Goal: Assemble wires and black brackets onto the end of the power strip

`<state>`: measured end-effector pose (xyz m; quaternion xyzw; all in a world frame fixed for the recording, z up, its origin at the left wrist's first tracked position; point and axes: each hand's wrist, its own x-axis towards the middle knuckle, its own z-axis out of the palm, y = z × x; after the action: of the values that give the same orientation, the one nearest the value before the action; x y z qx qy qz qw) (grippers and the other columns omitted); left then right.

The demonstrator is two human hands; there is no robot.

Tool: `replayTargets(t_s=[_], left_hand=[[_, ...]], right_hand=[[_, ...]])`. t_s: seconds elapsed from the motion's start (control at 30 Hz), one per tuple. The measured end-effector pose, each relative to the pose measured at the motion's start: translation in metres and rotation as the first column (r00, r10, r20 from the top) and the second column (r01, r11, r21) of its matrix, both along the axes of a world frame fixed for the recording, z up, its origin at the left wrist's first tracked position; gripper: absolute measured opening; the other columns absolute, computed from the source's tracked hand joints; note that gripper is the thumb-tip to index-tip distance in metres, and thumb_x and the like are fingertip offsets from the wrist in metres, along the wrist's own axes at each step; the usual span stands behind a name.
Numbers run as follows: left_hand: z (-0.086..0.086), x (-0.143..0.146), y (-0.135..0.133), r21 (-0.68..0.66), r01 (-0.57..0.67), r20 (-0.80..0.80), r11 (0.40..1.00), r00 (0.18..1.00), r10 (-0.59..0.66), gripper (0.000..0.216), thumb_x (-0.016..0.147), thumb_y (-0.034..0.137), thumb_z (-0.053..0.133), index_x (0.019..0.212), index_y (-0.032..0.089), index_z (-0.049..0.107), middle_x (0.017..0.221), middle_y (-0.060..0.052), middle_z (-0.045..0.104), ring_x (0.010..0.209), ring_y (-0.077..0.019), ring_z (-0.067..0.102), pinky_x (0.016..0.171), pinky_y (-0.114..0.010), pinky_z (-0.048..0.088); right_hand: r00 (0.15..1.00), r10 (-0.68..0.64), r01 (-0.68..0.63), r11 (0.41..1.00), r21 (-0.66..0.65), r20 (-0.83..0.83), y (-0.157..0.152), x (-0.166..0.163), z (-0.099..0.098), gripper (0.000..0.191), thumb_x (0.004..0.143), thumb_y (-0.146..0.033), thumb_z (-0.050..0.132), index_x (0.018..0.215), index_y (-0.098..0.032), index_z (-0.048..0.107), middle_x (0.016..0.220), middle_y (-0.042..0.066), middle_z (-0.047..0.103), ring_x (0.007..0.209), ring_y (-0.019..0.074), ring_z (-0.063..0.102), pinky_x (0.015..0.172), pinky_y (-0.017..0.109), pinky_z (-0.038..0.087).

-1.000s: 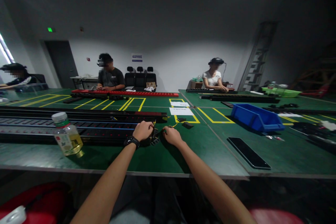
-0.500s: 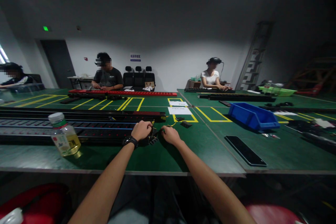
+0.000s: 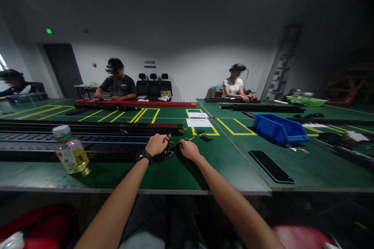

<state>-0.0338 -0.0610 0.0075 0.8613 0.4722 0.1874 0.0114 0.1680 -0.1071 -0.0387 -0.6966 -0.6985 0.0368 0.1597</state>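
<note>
My left hand [image 3: 157, 144], with a black watch on its wrist, is closed over the right end of a long black rail [image 3: 117, 149] with red dots. A small black end piece [image 3: 170, 154] with tooth-like edges shows under its fingers. My right hand [image 3: 189, 150] is closed just right of that end, finger and thumb together. What it pinches is too small to make out. A thin yellow wire [image 3: 193, 137] runs beyond the right hand to small black parts [image 3: 206, 137]. Behind the rail lies another black rail [image 3: 96, 127].
A bottle of yellow liquid [image 3: 71, 151] stands before the rails. To the right are a phone [image 3: 271, 166] and a blue bin [image 3: 279, 129]. White papers [image 3: 200, 123] lie ahead. Two people [image 3: 118, 83] [image 3: 233, 85] work across the green table [image 3: 233, 171], and another sits far left.
The view has shifted very slightly. My hands stay almost in place at the rail's end. The co-worker at the left across the table has moved a hand outward to the left.
</note>
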Motion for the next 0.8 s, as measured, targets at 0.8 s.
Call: replayTargets(t_s=[0.8], left_hand=[[0.0005, 0.0005, -0.0009, 0.001, -0.004, 0.008, 1.000, 1.000, 0.004, 0.033, 0.094, 0.025, 0.049, 0.104, 0.027, 0.080, 0.109, -0.006, 0.081, 0.105, -0.0241, 0.072, 0.094, -0.032, 0.053]], right_hand=[[1.000, 0.006, -0.006, 1.000, 0.013, 0.013, 0.0010, 0.0011, -0.0025, 0.033, 0.101, -0.028, 0.047, 0.127, -0.025, 0.067, 0.116, 0.011, 0.077, 0.106, 0.0291, 0.073, 0.083, 0.034, 0.049]])
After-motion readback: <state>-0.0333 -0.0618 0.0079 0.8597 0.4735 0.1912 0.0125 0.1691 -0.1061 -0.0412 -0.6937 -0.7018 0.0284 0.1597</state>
